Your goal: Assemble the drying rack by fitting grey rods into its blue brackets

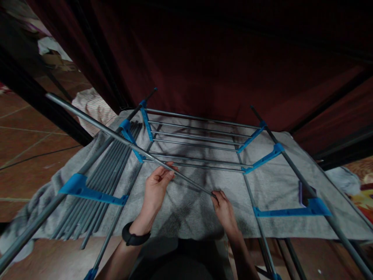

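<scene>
A long grey metal tube (pixel 99 125) slants across the view, its far end high at the left. My left hand (pixel 159 181), with a black band on the wrist, pinches it partway along. At its lower right end my right hand (pixel 223 206) grips the tube. Beyond and around my hands stands a rack frame of grey poles (pixel 297 171) joined by blue plastic brackets (pixel 262 158). Several thin crossbars (pixel 198 137) span between the left and right brackets at the back. Two nearer blue brackets, left (pixel 93 193) and right (pixel 291 212), have no crossbar between them.
Several loose grey tubes (pixel 107 179) lie side by side on the grey cloth (pixel 189 217) at the left. A phone-like dark object (pixel 305 193) rests near the right pole. A dark red curtain (pixel 204 58) hangs behind; a striped cloth (pixel 93 109) lies at the left.
</scene>
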### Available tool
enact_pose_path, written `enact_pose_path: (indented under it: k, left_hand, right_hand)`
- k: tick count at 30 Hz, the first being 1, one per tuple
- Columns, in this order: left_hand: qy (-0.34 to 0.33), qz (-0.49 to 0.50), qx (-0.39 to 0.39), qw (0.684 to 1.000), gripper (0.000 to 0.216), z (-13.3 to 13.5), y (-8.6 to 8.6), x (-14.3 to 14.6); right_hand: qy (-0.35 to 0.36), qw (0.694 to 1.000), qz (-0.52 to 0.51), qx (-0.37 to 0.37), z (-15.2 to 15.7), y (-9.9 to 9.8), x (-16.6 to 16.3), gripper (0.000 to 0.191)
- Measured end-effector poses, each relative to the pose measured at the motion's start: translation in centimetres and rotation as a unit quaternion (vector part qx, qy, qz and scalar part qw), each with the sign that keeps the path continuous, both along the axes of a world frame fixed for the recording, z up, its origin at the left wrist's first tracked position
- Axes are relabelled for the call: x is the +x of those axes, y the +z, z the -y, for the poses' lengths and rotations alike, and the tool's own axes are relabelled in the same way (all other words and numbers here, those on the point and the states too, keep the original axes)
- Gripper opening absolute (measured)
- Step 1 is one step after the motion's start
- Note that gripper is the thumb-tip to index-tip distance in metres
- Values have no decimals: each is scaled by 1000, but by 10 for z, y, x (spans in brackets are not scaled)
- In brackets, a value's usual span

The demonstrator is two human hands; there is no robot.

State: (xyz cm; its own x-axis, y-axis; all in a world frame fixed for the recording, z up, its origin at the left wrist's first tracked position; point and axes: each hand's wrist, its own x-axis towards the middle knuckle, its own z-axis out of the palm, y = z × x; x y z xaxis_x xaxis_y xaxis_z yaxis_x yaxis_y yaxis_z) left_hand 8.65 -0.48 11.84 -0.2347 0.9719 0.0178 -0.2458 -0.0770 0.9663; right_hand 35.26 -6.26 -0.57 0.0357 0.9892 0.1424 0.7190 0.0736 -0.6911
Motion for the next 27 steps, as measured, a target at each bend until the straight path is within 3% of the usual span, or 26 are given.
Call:
enact_pose_path:
  k: [6, 13, 27]
  left_hand:
    - [-4, 2, -7, 1000, 38, 2, 0, 2]
    - [-17, -20, -25, 999, 34, 7, 1, 7]
    - [-66, -44, -35, 996, 32, 24, -14, 27]
  right_hand:
    - [-6, 1000, 10, -16, 2, 5, -6, 28]
    - [69, 998, 1, -16, 1, 11, -14, 32]
    - [116, 992, 11, -46, 10, 12, -50, 36]
